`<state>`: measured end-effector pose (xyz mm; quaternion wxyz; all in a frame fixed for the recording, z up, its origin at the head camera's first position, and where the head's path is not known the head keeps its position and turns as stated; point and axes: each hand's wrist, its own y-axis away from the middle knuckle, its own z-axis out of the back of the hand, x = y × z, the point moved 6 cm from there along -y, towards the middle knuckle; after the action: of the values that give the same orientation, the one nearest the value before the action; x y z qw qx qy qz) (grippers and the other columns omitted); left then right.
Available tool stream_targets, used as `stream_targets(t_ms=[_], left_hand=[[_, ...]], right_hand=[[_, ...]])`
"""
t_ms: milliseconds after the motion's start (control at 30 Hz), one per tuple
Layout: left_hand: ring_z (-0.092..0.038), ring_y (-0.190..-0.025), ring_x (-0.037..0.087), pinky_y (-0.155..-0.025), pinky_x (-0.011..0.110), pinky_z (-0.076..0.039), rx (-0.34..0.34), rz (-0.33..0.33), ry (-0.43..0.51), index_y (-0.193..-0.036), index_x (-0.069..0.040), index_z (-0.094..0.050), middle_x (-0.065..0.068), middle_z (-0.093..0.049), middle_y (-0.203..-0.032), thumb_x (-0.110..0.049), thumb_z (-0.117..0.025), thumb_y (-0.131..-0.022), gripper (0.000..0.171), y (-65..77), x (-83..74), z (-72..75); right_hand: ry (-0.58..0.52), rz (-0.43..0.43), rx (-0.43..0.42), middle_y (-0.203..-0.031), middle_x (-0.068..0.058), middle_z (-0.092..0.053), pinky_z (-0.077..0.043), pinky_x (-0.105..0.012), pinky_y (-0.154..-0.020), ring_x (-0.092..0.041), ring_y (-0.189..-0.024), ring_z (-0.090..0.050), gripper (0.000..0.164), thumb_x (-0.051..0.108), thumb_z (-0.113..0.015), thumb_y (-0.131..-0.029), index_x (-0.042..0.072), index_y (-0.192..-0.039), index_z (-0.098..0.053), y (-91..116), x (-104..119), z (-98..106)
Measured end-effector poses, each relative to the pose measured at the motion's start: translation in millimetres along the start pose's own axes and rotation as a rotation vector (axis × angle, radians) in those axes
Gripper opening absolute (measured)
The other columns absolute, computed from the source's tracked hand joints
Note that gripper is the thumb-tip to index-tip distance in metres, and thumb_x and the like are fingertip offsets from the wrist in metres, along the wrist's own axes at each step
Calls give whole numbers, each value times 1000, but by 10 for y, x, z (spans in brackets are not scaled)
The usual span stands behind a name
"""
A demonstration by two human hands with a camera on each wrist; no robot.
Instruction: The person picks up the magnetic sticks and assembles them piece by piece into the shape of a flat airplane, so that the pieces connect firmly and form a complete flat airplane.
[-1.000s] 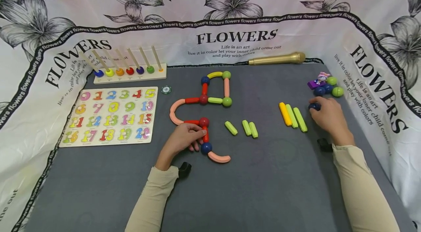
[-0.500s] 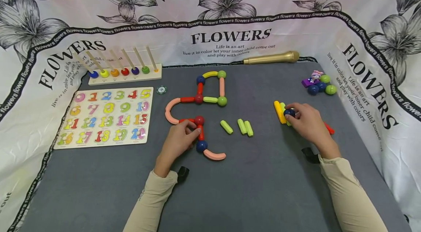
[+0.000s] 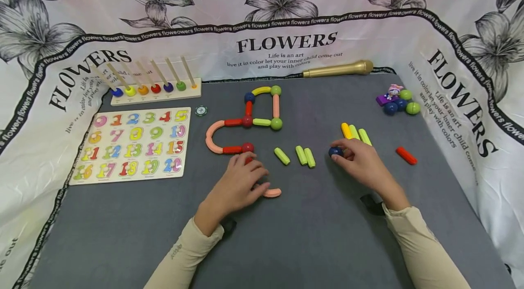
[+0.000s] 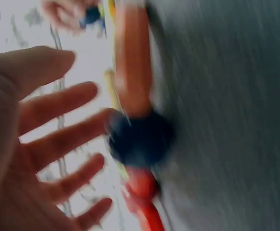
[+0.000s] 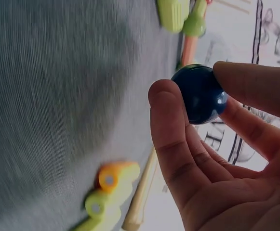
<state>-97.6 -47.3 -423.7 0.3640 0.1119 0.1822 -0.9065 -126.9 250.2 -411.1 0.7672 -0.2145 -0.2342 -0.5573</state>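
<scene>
My right hand [image 3: 362, 164] pinches a dark blue ball [image 5: 200, 94] between thumb and fingertips, just in front of the yellow and green sticks. My left hand [image 3: 237, 184] hovers with spread fingers over the lower part of a figure built from magnetic sticks and balls; in the left wrist view its fingers hold nothing. That figure has a curved pink stick [image 3: 212, 136], a red ball [image 3: 247, 147] and a square-like upper loop with a green ball [image 3: 276, 124]. Beside the left fingers shows the figure's lower blue ball [image 4: 142, 137], joined to a pink curved stick [image 4: 134, 57].
Several short green sticks [image 3: 281, 156] lie mid-table. A red stick [image 3: 406, 155] lies right of the right hand. Balls and a small toy figure [image 3: 394, 92] stand at the back right. A number board [image 3: 131, 145], a peg stand [image 3: 155, 93] and a gold microphone [image 3: 337, 69] are farther off.
My right hand has carried the blue ball leftward from the right side, past the yellow and green sticks. The left hand has let go of the figure and spread its fingers over its lower part.
</scene>
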Motion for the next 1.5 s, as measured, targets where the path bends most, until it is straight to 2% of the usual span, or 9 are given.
stream_targets(t_ms=[133,233,333,667,833,1167,1300,1400,1500], left_hand=[[-52,-131,35,-110,66,-36,107,-47,-216,-105,-16,-78,2,-73,-107,-40,-79,-98,24,-24,-219,-130],[-55,-123,32,-109,66,-37,124,-64,-351,-100,-18,-77,2,-72,-103,-42,-81,-97,24,-36,-284,-209],[-57,-117,31,-107,64,-38,120,-62,-394,-100,-18,-78,1,-72,-104,-39,-80,-97,21,-34,-301,-256],[-61,-112,29,-111,68,-33,49,11,-139,-104,-15,-72,0,-73,-100,-32,-80,-100,19,0,-231,-274],[-61,-115,29,-113,69,-31,50,30,-116,-104,-14,-72,1,-73,-102,-31,-83,-97,22,5,-214,-261],[-62,-112,29,-109,69,-33,48,37,-81,-101,-13,-71,3,-69,-99,-29,-85,-96,22,61,-219,-271],[-62,-112,29,-108,68,-34,44,38,-72,-100,-13,-69,4,-68,-99,-28,-86,-95,23,86,-217,-276],[-62,-113,30,-109,69,-33,54,46,-81,-99,-14,-68,4,-68,-102,-29,-86,-95,23,73,-208,-281],[-62,-114,30,-110,69,-34,75,47,-79,-98,-14,-67,5,-68,-104,-30,-85,-96,23,69,-215,-314]], right_hand=[[-33,24,22,-107,-10,-72,-56,-42,-75,-20,-84,-65,27,6,-78,-98,2,-124,-73,44,75,-138],[-56,43,52,-109,-8,-71,-57,-42,-75,-18,-85,-65,26,6,-78,-98,3,-124,-73,62,149,-267],[-89,75,84,-111,-8,-71,-57,-40,-75,-16,-85,-63,26,6,-78,-99,3,-124,-73,72,250,-396],[-194,164,174,-107,-1,-70,-57,-36,-75,-11,-85,-63,26,6,-78,-98,3,-124,-72,104,542,-713],[-254,195,228,-114,-4,-70,-59,-36,-78,-11,-89,-67,29,10,-77,-101,2,-127,-69,74,668,-851],[-266,183,208,-112,-3,-71,-59,-33,-76,-10,-88,-68,28,11,-75,-102,2,-129,-69,59,682,-880],[-153,213,104,-100,-1,-68,-56,-34,-71,-12,-81,-64,21,9,-74,-102,2,-122,-73,-64,652,-784],[48,248,14,-94,-5,-62,-52,-36,-69,-17,-77,-56,17,10,-77,-100,2,-115,-74,-244,650,-729],[238,281,-3,-90,-8,-59,-50,-36,-65,-20,-73,-52,16,15,-81,-97,3,-107,-74,-392,673,-758]])
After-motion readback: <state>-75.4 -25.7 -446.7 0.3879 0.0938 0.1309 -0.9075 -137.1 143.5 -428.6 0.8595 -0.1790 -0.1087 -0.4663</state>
